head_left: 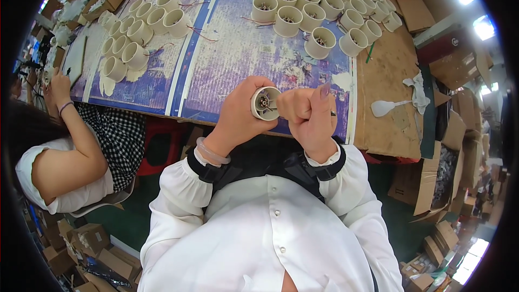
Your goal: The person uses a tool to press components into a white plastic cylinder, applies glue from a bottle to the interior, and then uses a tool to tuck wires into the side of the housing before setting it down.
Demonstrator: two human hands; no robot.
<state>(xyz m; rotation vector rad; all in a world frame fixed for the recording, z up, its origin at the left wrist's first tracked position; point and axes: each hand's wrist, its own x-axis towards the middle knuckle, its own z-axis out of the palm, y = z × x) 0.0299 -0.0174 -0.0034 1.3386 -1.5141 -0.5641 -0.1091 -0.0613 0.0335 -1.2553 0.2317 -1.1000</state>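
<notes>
My left hand [238, 109] is wrapped round a cream-white plastic cup-shaped housing [256, 104] near the table's front edge. Its open mouth faces up, showing metal parts and a round centre piece inside. My right hand [309, 112] is closed in a fist against the housing's right side, thumb raised. A thin piece seems to run from that fist into the cup's mouth, and a small dark end shows at the fist's far side. What the fist holds is mostly hidden. Similar housings [320, 43] with metal parts and thin wires stand beyond my hands.
A second group of housings [139, 31] stands at the left of the worn purple table covering [227, 48]. At right, a white scoop-like piece [383, 108] and a crumpled white cloth [419, 92] lie on cardboard. Another person [81, 146] sits at left; cardboard boxes [432, 173] stand at right.
</notes>
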